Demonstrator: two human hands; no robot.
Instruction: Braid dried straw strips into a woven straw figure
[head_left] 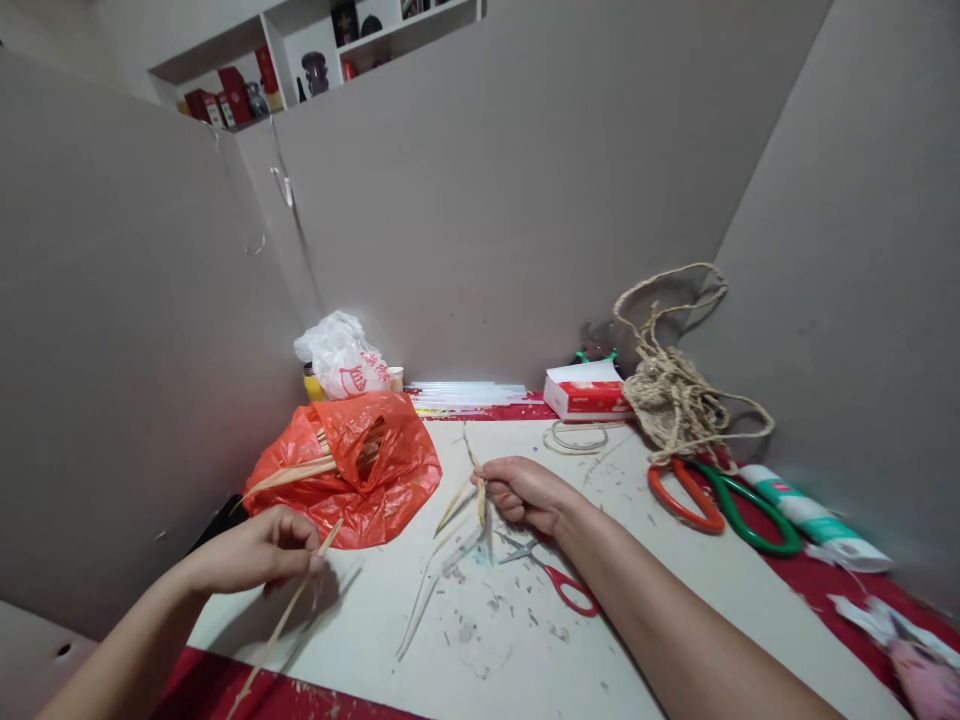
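My left hand (pixel 289 548) pinches a long pale strip of dried plant fibre (pixel 283 625), which hangs down to the table's front edge. Over the middle of the white board, my right hand (pixel 517 490) is closed on a twisted fibre piece (pixel 481 500) with a thin tip pointing up and several loose strips trailing below. Just under the right hand lie small scissors with red handles (pixel 571 590). To the left, an open red plastic bag (pixel 409 470) holds more straw-coloured strips (pixel 292 474).
Fibre scraps litter the white board (pixel 540 660). Large shears with orange and green handles (pixel 757 515), a heap of rope (pixel 675 400) and a plastic-wrapped roll (pixel 821 520) lie right. Behind are a red-and-white box (pixel 585 397), white sticks (pixel 469 394) and a white bag (pixel 343 355).
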